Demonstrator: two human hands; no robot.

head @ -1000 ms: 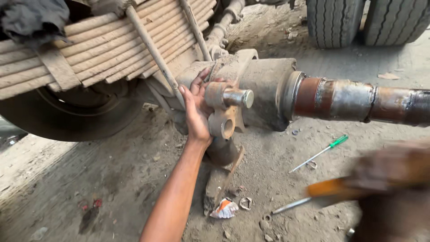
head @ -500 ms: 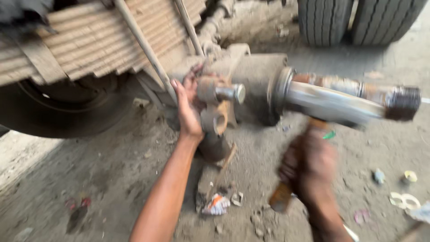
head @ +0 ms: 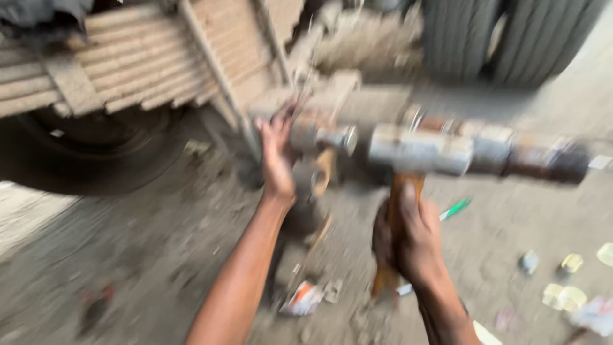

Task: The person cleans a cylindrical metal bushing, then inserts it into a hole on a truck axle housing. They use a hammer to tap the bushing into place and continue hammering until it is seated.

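Two hands, left (head: 278, 156) on rusty bracket (head: 313, 137), right (head: 408, 239) gripping wooden-handled steel hammer (head: 418, 152)

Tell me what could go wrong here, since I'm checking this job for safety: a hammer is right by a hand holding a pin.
1. The left hand grips the rusty bracket beside the grey metal pin; a glancing blow from the steel-headed, wooden-handled hammer could crush its fingers.
2. The right hand holds the handle bare, so a slip seems possible.
3. Loose debris on the dirt ground could upset footing.
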